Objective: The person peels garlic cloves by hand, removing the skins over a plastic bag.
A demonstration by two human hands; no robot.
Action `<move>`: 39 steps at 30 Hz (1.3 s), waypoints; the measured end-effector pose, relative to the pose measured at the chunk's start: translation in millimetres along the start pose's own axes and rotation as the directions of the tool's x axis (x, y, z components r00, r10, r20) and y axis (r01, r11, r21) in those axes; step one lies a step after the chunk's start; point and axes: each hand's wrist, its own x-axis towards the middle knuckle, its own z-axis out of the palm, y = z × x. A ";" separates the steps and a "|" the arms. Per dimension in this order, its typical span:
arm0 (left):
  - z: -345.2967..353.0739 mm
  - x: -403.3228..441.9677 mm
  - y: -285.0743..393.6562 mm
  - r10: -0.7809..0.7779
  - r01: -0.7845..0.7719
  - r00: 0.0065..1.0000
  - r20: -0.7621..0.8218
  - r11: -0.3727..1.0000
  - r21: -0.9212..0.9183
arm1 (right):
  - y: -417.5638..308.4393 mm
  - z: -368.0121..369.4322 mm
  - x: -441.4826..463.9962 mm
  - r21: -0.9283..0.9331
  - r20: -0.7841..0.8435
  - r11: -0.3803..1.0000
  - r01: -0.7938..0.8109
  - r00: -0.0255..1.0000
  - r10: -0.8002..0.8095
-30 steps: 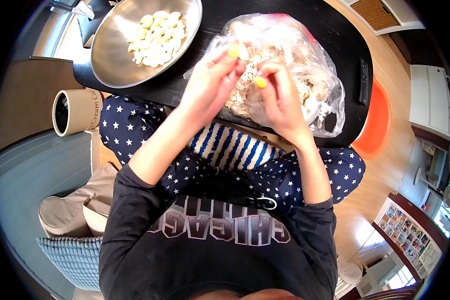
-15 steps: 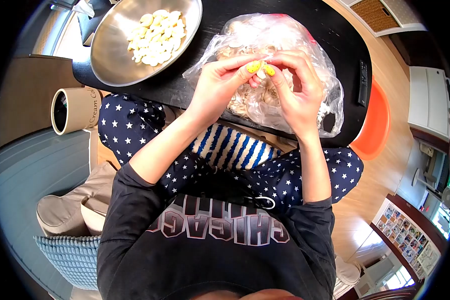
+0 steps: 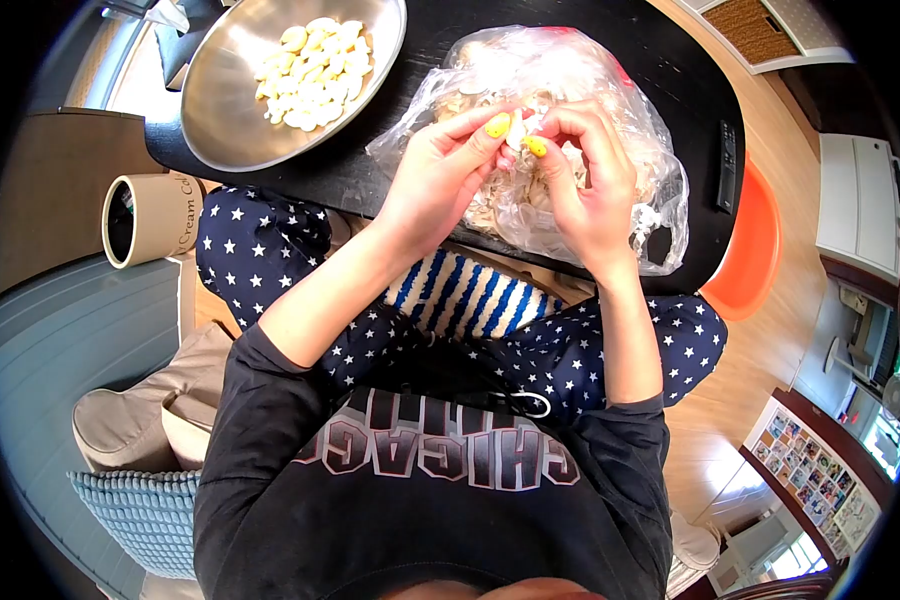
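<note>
Above a clear plastic bag (image 3: 660, 150), my left hand (image 3: 440, 170) pinches a whitish garlic clove (image 3: 516, 132) between thumb and fingers. Close beside it, my right hand (image 3: 592, 185) is closed in a pinch at the clove's other side, on what looks like its papery skin. Yellow nails show on both thumbs. Garlic skins (image 3: 482, 205) and pale bulbs fill the bag, partly hidden by my hands. A metal bowl (image 3: 215, 110) to the left holds many peeled garlic cloves (image 3: 313, 75).
Bowl and bag rest on a black table (image 3: 410, 80). A dark remote control (image 3: 727, 165) lies near its right edge, with an orange seat (image 3: 755, 245) beyond. A cream-coloured bin (image 3: 155, 220) stands left of my knees. A striped cushion (image 3: 470, 295) is between my legs.
My hands have drawn slightly apart, the left a little to the left. More of the white clove now shows between the fingertips. Bowl and bag have stayed in place.
</note>
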 end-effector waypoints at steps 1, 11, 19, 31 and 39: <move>0.3 -0.3 0.0 -0.001 0.000 1.000 -0.020 1.000 -0.030 | 0.2 0.3 -0.5 0.011 0.007 1.000 -0.018 1.000 0.018; -18.8 13.8 11.0 0.089 -0.099 0.993 -0.074 0.984 -0.147 | -1.9 -3.4 -2.6 -0.027 0.024 0.999 -0.021 0.999 0.022; -4.7 8.4 13.1 0.061 -0.061 0.998 -0.008 0.998 0.005 | 21.0 -13.2 -5.4 -0.363 0.101 0.906 -0.218 0.957 0.271; -3.5 4.3 6.4 0.070 -0.066 0.998 -0.005 0.965 0.255 | 6.2 -6.7 -3.8 -0.049 0.039 0.976 -0.212 0.976 0.214; -1.7 1.8 6.1 -0.067 0.064 0.996 0.056 0.997 0.051 | -0.7 0.2 -0.8 0.082 -0.065 0.987 -0.136 0.988 0.141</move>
